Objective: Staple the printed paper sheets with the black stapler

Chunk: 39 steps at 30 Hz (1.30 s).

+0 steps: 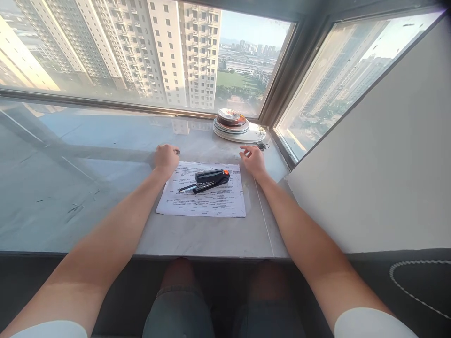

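Stapler point(210, 175) lies between the hands point(167, 158) point(253, 160), touching neither; printed paper point(200, 207) lies underneath.

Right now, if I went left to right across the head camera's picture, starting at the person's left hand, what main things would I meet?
Left hand, black stapler, right hand, white cord.

Glossy ledge point(204, 237) (grayish), printed paper point(200, 205), stacked plates point(230, 128)

Plain white short sleeves point(368, 324); below the edge of the bench point(211, 240), muted grey-blue shorts point(178, 313) with a seamed hem.
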Motion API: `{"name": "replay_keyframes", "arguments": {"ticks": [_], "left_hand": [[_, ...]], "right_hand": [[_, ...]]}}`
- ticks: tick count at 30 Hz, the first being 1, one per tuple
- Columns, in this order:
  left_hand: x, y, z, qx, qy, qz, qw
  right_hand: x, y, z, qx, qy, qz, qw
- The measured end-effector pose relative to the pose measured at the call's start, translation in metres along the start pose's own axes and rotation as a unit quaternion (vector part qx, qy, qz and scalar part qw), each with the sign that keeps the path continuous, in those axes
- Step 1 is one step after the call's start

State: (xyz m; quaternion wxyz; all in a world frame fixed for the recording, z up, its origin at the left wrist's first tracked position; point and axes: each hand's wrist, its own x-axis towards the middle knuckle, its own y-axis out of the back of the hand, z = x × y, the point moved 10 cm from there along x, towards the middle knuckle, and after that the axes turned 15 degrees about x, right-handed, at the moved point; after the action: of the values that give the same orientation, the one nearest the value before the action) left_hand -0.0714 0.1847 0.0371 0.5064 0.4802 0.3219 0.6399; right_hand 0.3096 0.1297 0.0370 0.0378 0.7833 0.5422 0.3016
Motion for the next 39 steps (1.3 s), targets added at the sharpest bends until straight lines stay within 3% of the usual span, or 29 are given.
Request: {"name": "replay_keyframes", "arguments": {"ticks": [2,4,5,7,9,10,12,15,18,22,25,28,30,33,37,39], "left_hand": [[0.0,0.003,-0.002,-0.008,0.005,0.007,1.0],[0.0,0.005,-0.002,-0.015,0.008,0.008,1.0],[-0.001,0.006,-0.001,-0.021,0.008,0.009,1.0],[-0.003,0.011,0.004,-0.037,0.006,0.019,0.999],[-0.005,0.015,0.012,-0.066,-0.011,0.032,0.997],[-0.005,0.016,0.017,-0.087,-0.023,0.036,0.995],[-0.006,0.015,0.029,-0.136,-0.054,0.037,0.989],[-0.008,0.012,0.045,-0.217,-0.1,0.024,0.971],[-0.01,0.004,0.057,-0.352,-0.121,-0.033,0.928],[-0.011,-0.003,0.059,-0.517,-0.078,-0.101,0.846],[-0.011,-0.013,0.055,-0.569,-0.03,-0.157,0.806],[-0.013,-0.021,0.056,-0.585,-0.013,-0.204,0.785],[-0.015,-0.02,0.059,-0.573,-0.033,-0.202,0.793],[-0.019,-0.012,0.068,-0.509,-0.099,-0.159,0.84],[-0.029,0.001,0.085,-0.37,-0.189,-0.094,0.905],[-0.036,0.004,0.097,-0.283,-0.246,-0.074,0.924]], "right_hand": [[-0.005,0.016,-0.018,0.027,0.021,0.067,0.997],[-0.015,0.018,-0.051,0.065,0.08,0.075,0.992],[-0.022,0.011,-0.071,0.087,0.121,0.042,0.988],[-0.044,-0.018,-0.113,0.134,0.195,-0.101,0.966],[-0.079,-0.054,-0.147,0.151,0.263,-0.272,0.913],[-0.096,-0.068,-0.157,0.141,0.288,-0.332,0.887],[-0.117,-0.087,-0.165,0.104,0.313,-0.392,0.859],[-0.118,-0.094,-0.158,0.071,0.305,-0.377,0.871],[-0.101,-0.079,-0.148,0.074,0.3,-0.298,0.903],[-0.074,-0.055,-0.127,0.033,0.277,-0.193,0.941],[-0.059,-0.054,-0.107,0.009,0.235,-0.183,0.955],[-0.05,-0.055,-0.093,0.003,0.197,-0.175,0.965],[-0.048,-0.056,-0.091,-0.004,0.191,-0.168,0.967],[-0.049,-0.057,-0.093,-0.011,0.199,-0.167,0.966],[-0.051,-0.06,-0.095,-0.022,0.208,-0.175,0.962],[-0.052,-0.061,-0.095,-0.03,0.21,-0.179,0.961]]}}
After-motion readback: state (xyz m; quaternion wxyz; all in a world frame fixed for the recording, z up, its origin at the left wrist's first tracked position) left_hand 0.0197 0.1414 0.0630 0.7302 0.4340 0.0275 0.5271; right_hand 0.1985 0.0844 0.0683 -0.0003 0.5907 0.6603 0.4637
